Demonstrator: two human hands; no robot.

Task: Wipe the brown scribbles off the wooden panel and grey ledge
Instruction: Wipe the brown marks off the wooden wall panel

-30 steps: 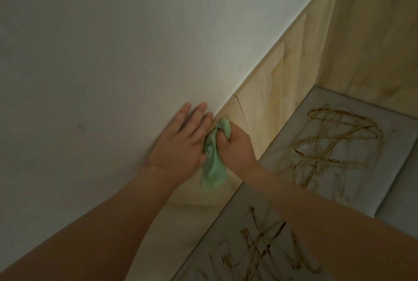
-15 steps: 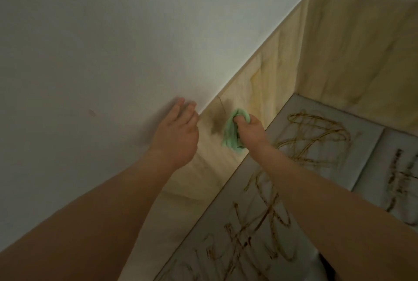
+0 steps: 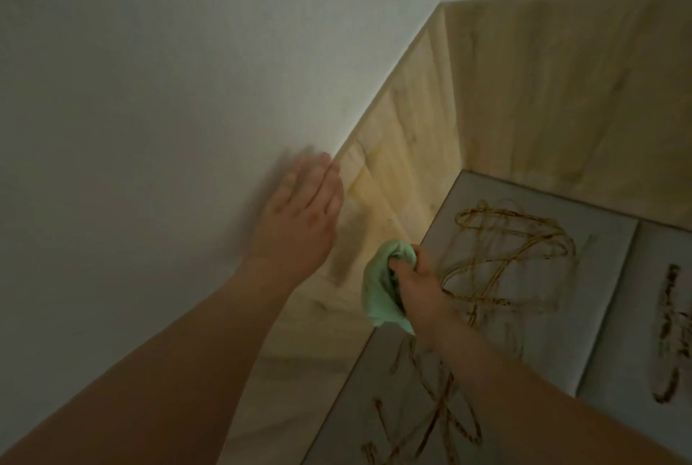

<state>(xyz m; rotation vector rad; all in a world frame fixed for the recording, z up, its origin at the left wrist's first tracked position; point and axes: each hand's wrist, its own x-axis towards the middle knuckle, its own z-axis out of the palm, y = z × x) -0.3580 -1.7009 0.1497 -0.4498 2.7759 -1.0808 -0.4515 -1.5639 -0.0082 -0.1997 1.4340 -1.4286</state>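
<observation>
Right hand (image 3: 419,285) grips the bunched cloth (image 3: 378,300) where panel (image 3: 404,150) meets ledge (image 3: 599,240), scribbles (image 3: 513,240) covering the ledge; left hand (image 3: 299,217), fingers straight, hovers by the wall (image 3: 149,90); a soiled cloth could smear brown across the panel.

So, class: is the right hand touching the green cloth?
Touching. The head view shows the right hand with its fingers curled round the bunched green cloth.
</observation>
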